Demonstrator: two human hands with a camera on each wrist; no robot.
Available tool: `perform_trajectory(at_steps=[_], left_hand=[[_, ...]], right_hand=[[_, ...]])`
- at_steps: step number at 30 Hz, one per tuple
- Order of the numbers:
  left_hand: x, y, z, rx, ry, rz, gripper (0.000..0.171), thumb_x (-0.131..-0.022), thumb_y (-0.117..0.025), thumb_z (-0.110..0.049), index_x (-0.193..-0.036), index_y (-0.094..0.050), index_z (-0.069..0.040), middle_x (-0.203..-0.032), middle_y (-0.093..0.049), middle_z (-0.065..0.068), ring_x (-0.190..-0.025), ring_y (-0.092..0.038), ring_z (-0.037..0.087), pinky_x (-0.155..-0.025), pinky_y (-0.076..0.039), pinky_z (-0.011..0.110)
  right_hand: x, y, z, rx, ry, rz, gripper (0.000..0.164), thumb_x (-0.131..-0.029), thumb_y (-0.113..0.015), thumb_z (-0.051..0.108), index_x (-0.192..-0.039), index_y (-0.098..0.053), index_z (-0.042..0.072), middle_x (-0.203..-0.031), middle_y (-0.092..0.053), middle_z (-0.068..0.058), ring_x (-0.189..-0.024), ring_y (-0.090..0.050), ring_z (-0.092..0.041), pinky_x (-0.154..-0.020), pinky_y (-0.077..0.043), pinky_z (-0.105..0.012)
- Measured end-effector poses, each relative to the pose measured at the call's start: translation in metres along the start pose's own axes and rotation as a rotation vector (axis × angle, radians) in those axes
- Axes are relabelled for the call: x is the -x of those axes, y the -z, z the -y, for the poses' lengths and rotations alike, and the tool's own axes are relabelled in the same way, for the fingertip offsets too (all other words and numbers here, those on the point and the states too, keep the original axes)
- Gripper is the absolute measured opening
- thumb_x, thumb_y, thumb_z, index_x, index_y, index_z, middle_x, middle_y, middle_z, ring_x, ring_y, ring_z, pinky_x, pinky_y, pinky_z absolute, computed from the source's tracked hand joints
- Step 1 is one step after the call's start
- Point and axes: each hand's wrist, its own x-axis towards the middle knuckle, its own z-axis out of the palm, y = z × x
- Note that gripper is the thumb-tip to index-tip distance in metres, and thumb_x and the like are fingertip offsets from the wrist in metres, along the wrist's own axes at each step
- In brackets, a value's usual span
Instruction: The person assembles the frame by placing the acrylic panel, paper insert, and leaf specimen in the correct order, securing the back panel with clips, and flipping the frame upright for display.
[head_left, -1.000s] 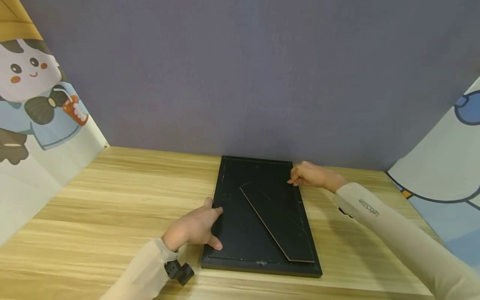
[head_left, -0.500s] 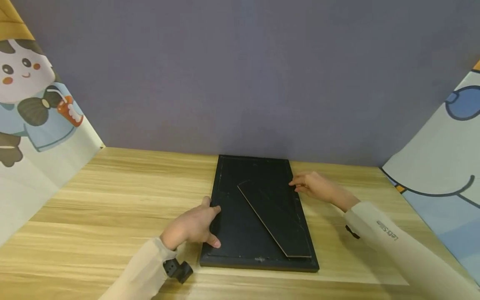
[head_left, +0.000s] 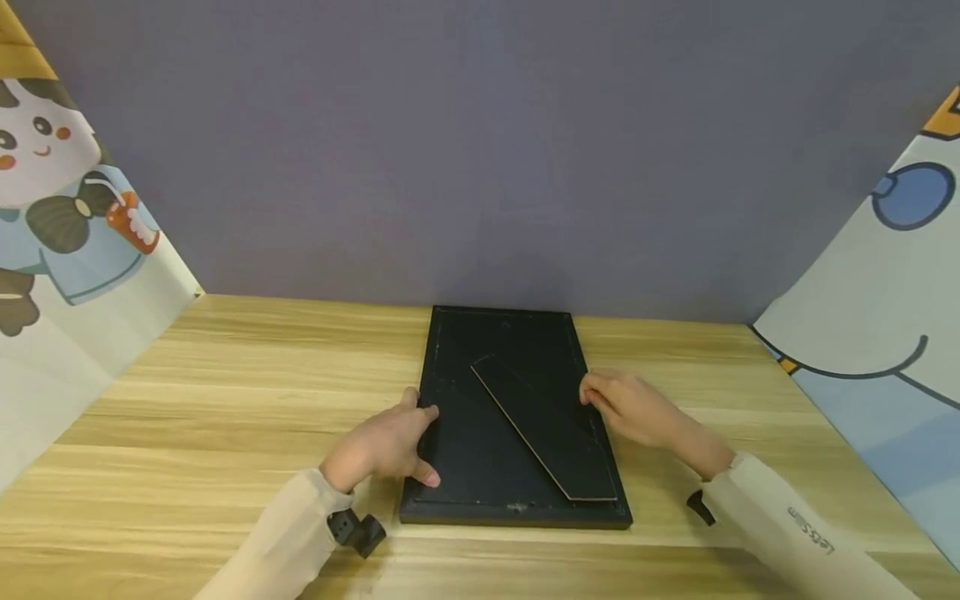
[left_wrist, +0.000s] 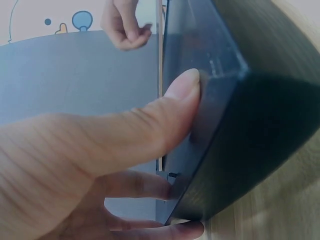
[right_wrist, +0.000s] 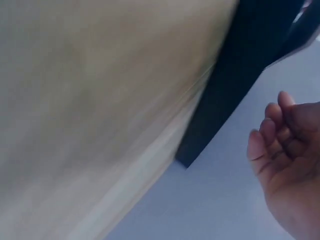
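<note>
A black picture frame (head_left: 480,450) lies face down on the wooden table, its backing facing up. Its stand leg (head_left: 555,442) lies slantwise across that backing, one long edge slightly raised. At the frame's left edge rests my left hand (head_left: 386,446), thumb and fingers spread apart. The left wrist view shows the thumb (left_wrist: 172,107) pressing the rim, with other fingers along the side. Near the right edge, my right hand (head_left: 630,408) hovers with loosely bent fingers. In the right wrist view, the right hand (right_wrist: 292,160) is apart from the frame, with nothing visible in it.
A grey-purple panel (head_left: 480,158) stands behind the table. Cartoon-printed sheets flank it, the left sheet (head_left: 67,208) and the right sheet (head_left: 900,275). Wood-grain tabletop (head_left: 285,367) extends on both sides of the frame.
My right hand has come nearer along the frame's right edge, from its upper part toward the middle. The left hand stays in place on the left edge. The head view has shifted slightly.
</note>
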Motion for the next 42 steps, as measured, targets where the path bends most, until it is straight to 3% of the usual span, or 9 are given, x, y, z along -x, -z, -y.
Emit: perform_trajectory(at_steps=[9,18,31,36,42], left_hand=[[-0.002,-0.001,0.001,-0.005,-0.012,0.001,0.090,-0.066,-0.086,-0.026,-0.138,-0.043,0.007,-0.143,-0.028,0.033,-0.114,-0.055,0.038,-0.092,-0.050,0.044],[0.000,0.000,0.003,0.006,-0.008,0.012,0.090,-0.068,-0.085,-0.025,-0.139,-0.041,0.008,-0.146,-0.024,0.035,-0.117,-0.054,0.039,-0.092,-0.050,0.043],[0.000,0.000,0.005,0.004,0.004,0.019,0.091,-0.069,-0.084,-0.026,-0.140,-0.040,0.008,-0.147,-0.022,0.035,-0.118,-0.053,0.040,-0.092,-0.049,0.044],[0.000,0.000,0.004,0.002,-0.007,0.020,0.091,-0.068,-0.085,-0.025,-0.140,-0.040,0.008,-0.146,-0.022,0.035,-0.117,-0.053,0.040,-0.090,-0.050,0.044],[0.001,0.001,0.002,-0.010,-0.020,0.019,0.092,-0.068,-0.085,-0.024,-0.139,-0.039,0.010,-0.145,-0.022,0.037,-0.118,-0.052,0.041,-0.092,-0.049,0.044]], right_hand=[[0.009,-0.007,0.048,-0.150,0.020,-0.097,0.017,-0.086,-0.059,-0.009,-0.083,-0.062,0.008,-0.077,-0.060,0.002,-0.067,-0.049,0.000,-0.057,-0.047,-0.019],[0.016,-0.010,0.090,-0.328,-0.068,0.120,0.014,-0.090,-0.058,-0.002,-0.089,-0.063,0.011,-0.083,-0.060,0.004,-0.068,-0.049,0.003,-0.059,-0.047,-0.016],[0.017,-0.017,0.100,-0.418,-0.049,0.147,0.008,-0.088,-0.067,0.006,-0.086,-0.065,0.014,-0.079,-0.055,0.009,-0.067,-0.046,0.006,-0.057,-0.045,-0.014],[0.017,-0.019,0.099,-0.459,-0.039,0.122,0.011,-0.085,-0.070,0.007,-0.081,-0.067,0.016,-0.074,-0.054,0.010,-0.063,-0.044,0.006,-0.054,-0.044,-0.013],[0.017,-0.017,0.101,-0.427,-0.035,0.127,0.012,-0.086,-0.069,0.008,-0.079,-0.068,0.017,-0.072,-0.052,0.011,-0.062,-0.042,0.007,-0.053,-0.042,-0.012]])
